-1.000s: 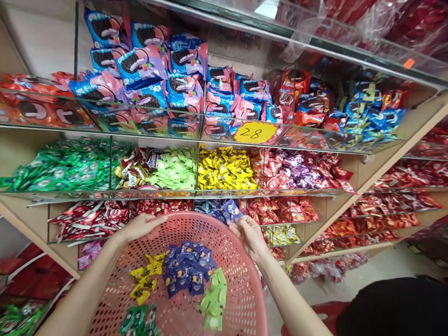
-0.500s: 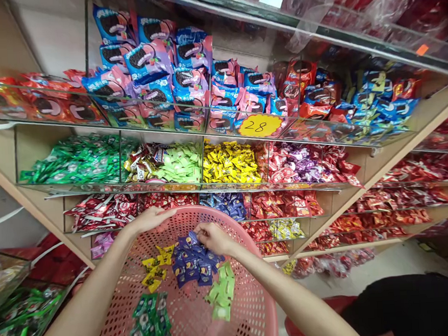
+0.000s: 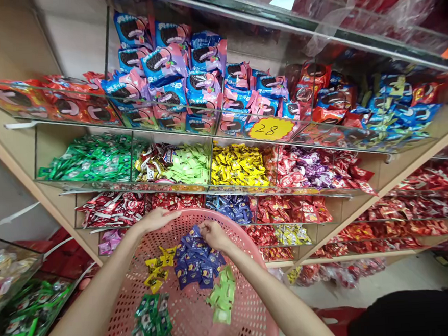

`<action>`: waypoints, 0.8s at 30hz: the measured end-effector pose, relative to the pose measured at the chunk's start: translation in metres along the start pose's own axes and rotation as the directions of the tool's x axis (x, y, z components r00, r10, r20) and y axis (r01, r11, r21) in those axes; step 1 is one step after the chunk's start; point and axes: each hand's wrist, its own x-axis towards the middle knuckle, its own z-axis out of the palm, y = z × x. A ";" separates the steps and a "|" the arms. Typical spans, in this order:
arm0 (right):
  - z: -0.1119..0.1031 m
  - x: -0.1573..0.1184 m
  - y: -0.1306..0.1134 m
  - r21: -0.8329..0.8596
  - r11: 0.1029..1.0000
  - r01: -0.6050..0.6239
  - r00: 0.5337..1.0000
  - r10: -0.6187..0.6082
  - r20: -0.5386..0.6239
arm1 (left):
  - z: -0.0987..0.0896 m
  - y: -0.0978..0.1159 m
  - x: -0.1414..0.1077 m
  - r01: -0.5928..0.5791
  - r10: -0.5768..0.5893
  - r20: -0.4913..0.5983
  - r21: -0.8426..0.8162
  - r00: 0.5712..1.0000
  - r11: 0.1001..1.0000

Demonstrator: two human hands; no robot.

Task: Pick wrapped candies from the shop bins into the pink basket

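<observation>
A round pink plastic basket [image 3: 196,318] with a pattern of holes is in front of me. My left hand [image 3: 159,219] is closed over its far left rim. Inside, my right hand [image 3: 214,235] has its fingers curled together at the upper edge of a pile of small blue-purple candy packets [image 3: 192,265]; whatever is in its fingertips is hidden. Yellow candy packets [image 3: 155,275] lie left of that pile. Dark green ones [image 3: 152,321] are nearer to me, and light green ones [image 3: 223,297] lie to the right, under my right forearm.
Shelves with clear fronts hold sorted sweets: blue cookie packs [image 3: 165,64] above, green packets [image 3: 93,159] and yellow packets [image 3: 239,164] below. A yellow tag [image 3: 271,128] reads 28. At lower left stands a bin of green packets [image 3: 24,325]. A dark shape [image 3: 414,313] occupies the lower right.
My view has turned a little left, so the shelves appear further right. My right hand has shifted slightly at the top of the blue-purple pile. My left hand stays on the rim.
</observation>
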 end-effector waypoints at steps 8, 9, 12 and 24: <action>-0.007 -0.001 0.003 -0.286 0.947 0.145 0.987 -0.116 0.114 | 0.003 0.018 0.005 0.012 -0.012 0.053 0.000 0.999 1.000; -0.006 0.000 0.003 -0.373 0.916 0.147 0.987 -0.113 0.112 | 0.002 0.019 0.004 0.012 -0.012 0.050 0.006 0.999 1.000; 0.000 0.001 0.003 -0.631 0.767 0.119 0.993 -0.102 0.063 | 0.000 0.019 0.004 0.014 -0.014 0.045 0.013 0.999 1.000; -0.008 -0.006 -0.003 -0.661 0.747 0.065 0.979 -0.175 -0.102 | 0.005 0.006 0.008 0.059 -0.061 0.050 0.039 0.997 0.998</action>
